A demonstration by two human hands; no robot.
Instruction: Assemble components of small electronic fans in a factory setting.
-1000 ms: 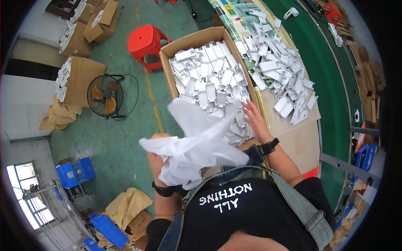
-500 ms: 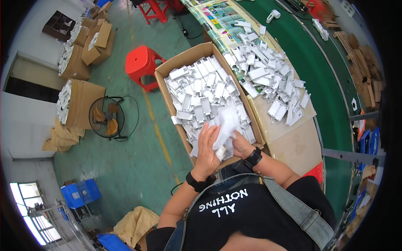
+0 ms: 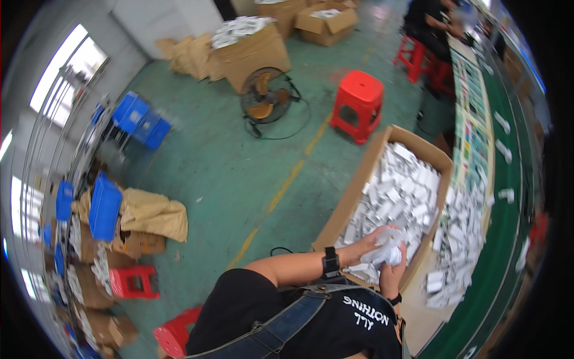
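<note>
A crumpled, whitish translucent plastic bag [image 3: 382, 250] is bunched between my two hands, above the near end of a long cardboard box [image 3: 342, 210]. My left hand [image 3: 361, 246] closes on its left side. Fingers of my right hand [image 3: 392, 273] wrap its right side from below. Whether anything lies inside the bag cannot be made out. Under and beyond my hands, the box is filled with many loose white plastic parts [image 3: 399, 188], small and channel-shaped.
More white parts [image 3: 457, 245] lie heaped on the worktable right of the box, beside a green conveyor belt [image 3: 505, 224] carrying a few pieces. Beyond the box stand a red stool [image 3: 359, 105] and a floor fan [image 3: 266, 99]. A person [image 3: 433, 27] sits at the far bench.
The view has swung left, so the box and hands now appear farther right. Both hands still hold the plastic bag, now gathered into a tighter bunch.
</note>
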